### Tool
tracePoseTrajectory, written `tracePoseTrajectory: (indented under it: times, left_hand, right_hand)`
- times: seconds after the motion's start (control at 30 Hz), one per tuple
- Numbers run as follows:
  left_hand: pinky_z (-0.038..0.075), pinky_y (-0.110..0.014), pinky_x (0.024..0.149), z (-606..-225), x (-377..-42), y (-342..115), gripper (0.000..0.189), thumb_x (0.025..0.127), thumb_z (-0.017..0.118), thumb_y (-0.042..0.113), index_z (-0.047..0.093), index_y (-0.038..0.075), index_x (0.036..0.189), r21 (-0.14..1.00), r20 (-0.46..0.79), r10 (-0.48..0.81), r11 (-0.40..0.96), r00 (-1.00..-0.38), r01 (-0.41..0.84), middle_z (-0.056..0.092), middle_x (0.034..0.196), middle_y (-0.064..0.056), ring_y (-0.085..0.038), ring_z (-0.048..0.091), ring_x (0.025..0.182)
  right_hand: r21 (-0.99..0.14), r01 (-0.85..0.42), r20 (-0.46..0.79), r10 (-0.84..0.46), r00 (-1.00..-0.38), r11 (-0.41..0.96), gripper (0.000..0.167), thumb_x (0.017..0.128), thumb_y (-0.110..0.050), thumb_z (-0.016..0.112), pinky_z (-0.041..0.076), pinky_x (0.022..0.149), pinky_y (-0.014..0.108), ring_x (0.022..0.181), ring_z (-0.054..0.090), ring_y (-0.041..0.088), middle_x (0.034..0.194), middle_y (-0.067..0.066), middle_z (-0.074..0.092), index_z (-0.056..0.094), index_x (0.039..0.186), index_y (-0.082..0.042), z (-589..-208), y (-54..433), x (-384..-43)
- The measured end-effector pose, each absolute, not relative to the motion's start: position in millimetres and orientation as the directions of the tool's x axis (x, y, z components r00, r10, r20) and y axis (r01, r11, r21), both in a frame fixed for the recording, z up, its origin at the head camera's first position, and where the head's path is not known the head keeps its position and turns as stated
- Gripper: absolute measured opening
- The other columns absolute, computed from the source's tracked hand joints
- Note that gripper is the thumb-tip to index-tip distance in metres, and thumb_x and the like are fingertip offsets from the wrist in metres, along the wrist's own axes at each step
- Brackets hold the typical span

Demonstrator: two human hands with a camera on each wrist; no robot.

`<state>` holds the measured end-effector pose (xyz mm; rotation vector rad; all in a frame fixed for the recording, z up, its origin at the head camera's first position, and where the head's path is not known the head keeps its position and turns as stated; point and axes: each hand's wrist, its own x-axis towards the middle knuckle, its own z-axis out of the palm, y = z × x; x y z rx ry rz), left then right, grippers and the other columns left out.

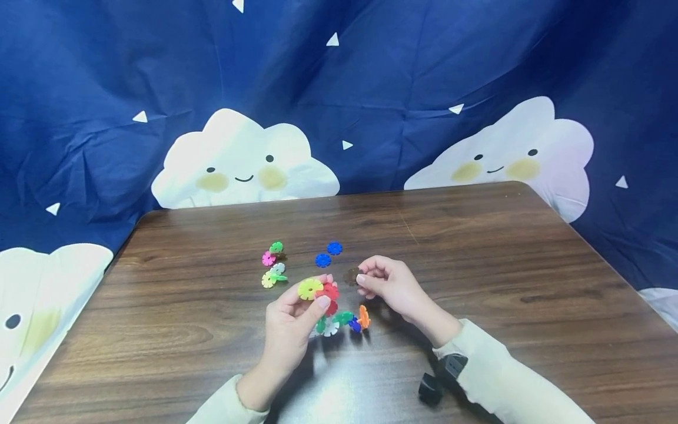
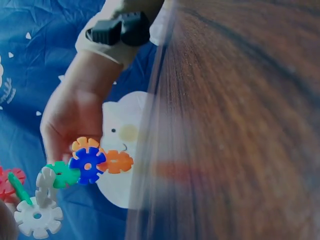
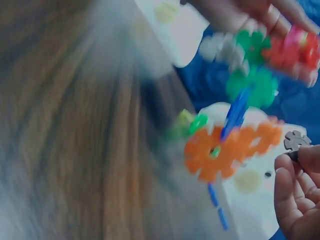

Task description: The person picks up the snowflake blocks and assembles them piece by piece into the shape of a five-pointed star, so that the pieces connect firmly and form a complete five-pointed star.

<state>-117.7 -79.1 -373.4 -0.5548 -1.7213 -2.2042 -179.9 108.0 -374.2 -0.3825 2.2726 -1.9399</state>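
Note:
My left hand (image 1: 288,327) holds a joined chain of notched plastic snowflake discs, its thumb across a red disc (image 1: 331,290). A yellow disc (image 1: 306,289) sits at the chain's upper end. Below the fingers come green discs (image 1: 345,318), white discs (image 2: 38,217), a blue disc (image 2: 88,165) and orange discs (image 1: 364,317), set at different angles. To the right of the chain, my right hand (image 1: 391,285) pinches a brown snowflake disc (image 3: 296,140) between thumb and fingertips. A second dark edge shows at its fingertips in the right wrist view. Brown disc and chain are apart.
Two loose blue discs (image 1: 328,254) lie on the wooden table (image 1: 185,330) beyond the hands. Left of them are a pink, green and brown cluster (image 1: 269,258) and a yellow, green and white one (image 1: 269,279). A black device (image 1: 454,365) is strapped at the right sleeve.

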Motion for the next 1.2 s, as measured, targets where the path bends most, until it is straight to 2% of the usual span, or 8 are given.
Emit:
tracePoseTrajectory:
  times: [0.37,0.67,0.97,1.2]
  left_hand:
    - [0.053,-0.029,0.083,-373,-118,-74,0.026,0.083,0.058,-0.010,0.061,-0.006,0.109,0.822,0.498,0.006,-0.322,-0.867,0.470,0.068,0.107,-0.003,-0.014,0.065,0.098]
    - [0.052,-0.028,0.085,-373,-118,-71,0.028,0.081,0.059,-0.012,0.062,-0.006,0.108,0.809,0.521,0.003,-0.320,-0.853,0.493,0.069,0.106,-0.003,-0.014,0.064,0.101]
    - [0.053,-0.028,0.084,-371,-115,-70,0.027,0.081,0.060,-0.011,0.057,-0.016,0.107,0.829,0.504,-0.003,-0.277,-0.864,0.485,0.069,0.106,-0.002,-0.013,0.065,0.097]
    - [0.052,-0.029,0.085,-371,-115,-67,0.028,0.080,0.061,-0.012,0.056,-0.018,0.107,0.832,0.497,-0.017,-0.276,-0.867,0.482,0.069,0.106,-0.004,-0.015,0.065,0.099]
  right_hand:
    - [-0.986,-0.165,0.164,-0.319,-0.933,-0.025,0.019,0.085,0.005,0.058,0.056,0.064,0.024,0.067,0.065,0.008,0.073,-0.002,0.064,0.048,0.097,0.016,-360,108,-151]
    - [-0.985,-0.163,0.174,-0.336,-0.926,-0.061,0.018,0.085,0.004,0.059,0.057,0.064,0.025,0.068,0.065,0.008,0.074,-0.002,0.065,0.049,0.096,0.014,-357,105,-141]
    - [-0.971,-0.237,0.231,-0.321,-0.919,-0.020,0.016,0.084,0.004,0.060,0.057,0.064,0.026,0.069,0.066,0.009,0.077,0.012,0.064,0.051,0.095,0.012,-358,106,-136]
    - [-0.953,-0.303,0.297,-0.294,-0.909,-0.026,0.013,0.085,0.004,0.060,0.058,0.063,0.027,0.069,0.066,0.008,0.077,0.011,0.064,0.052,0.094,0.011,-359,106,-133]
